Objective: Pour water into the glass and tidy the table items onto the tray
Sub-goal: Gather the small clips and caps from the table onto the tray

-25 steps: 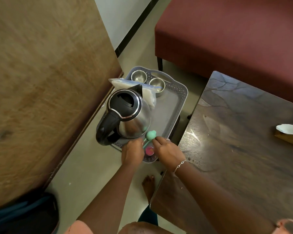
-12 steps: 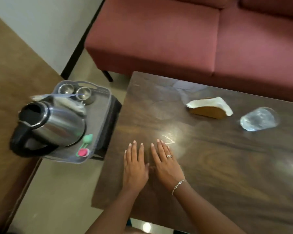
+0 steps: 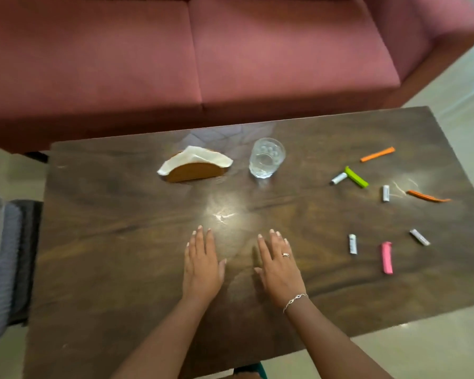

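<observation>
My left hand [image 3: 201,265] and my right hand [image 3: 279,265] lie flat and empty on the dark wooden table [image 3: 121,242], fingers apart. A clear glass [image 3: 266,161] stands upright at the far middle, beside a wooden napkin holder [image 3: 195,166] with white napkins. Small items are scattered at the right: a green clip [image 3: 356,177], two orange clips [image 3: 377,154] [image 3: 427,196], a pink clip [image 3: 387,257] and several small white tubes [image 3: 352,244]. Only the grey tray's edge [image 3: 3,258] shows at the far left; the kettle is out of view.
A maroon sofa [image 3: 230,56] runs along the table's far side. Pale floor [image 3: 454,348] shows at the right and below the table's near edge.
The view swung right from the tray and kettle to the table. My hands left the tray, came to the tabletop and have since spread apart.
</observation>
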The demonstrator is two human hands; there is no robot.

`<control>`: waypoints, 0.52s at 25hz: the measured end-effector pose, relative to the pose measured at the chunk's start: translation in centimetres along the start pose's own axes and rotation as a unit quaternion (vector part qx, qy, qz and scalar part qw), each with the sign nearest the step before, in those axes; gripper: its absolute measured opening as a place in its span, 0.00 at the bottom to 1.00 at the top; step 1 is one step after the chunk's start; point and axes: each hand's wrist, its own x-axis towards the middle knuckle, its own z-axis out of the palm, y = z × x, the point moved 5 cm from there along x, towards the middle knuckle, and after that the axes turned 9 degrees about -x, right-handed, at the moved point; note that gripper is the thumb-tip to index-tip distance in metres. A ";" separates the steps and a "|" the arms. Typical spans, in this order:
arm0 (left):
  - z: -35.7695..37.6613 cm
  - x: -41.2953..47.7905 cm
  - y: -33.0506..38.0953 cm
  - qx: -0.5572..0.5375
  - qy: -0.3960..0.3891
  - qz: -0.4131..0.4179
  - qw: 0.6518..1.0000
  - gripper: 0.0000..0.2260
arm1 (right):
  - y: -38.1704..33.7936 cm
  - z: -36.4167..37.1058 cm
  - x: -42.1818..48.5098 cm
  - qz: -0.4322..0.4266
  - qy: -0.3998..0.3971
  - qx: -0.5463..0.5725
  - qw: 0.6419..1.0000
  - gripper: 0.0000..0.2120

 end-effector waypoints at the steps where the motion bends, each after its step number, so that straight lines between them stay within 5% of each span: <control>1: 0.3 0.6 1.5 0.003 0.002 0.018 1.000 0.34 | 1.5 0.4 -0.1 0.018 -0.011 0.004 1.000 0.43; 5: 1.4 2.7 6.3 0.018 -0.035 0.082 0.996 0.31 | 7.5 1.5 -0.2 0.102 -0.021 0.078 0.991 0.36; 9: 3.3 4.8 11.3 0.020 -0.062 0.164 0.984 0.29 | 16.5 2.8 -2.2 0.294 -0.036 0.173 0.939 0.22; 13: 5.5 7.2 16.0 0.036 -0.072 0.226 0.971 0.26 | 21.3 4.5 -3.2 0.385 -0.114 0.173 0.899 0.24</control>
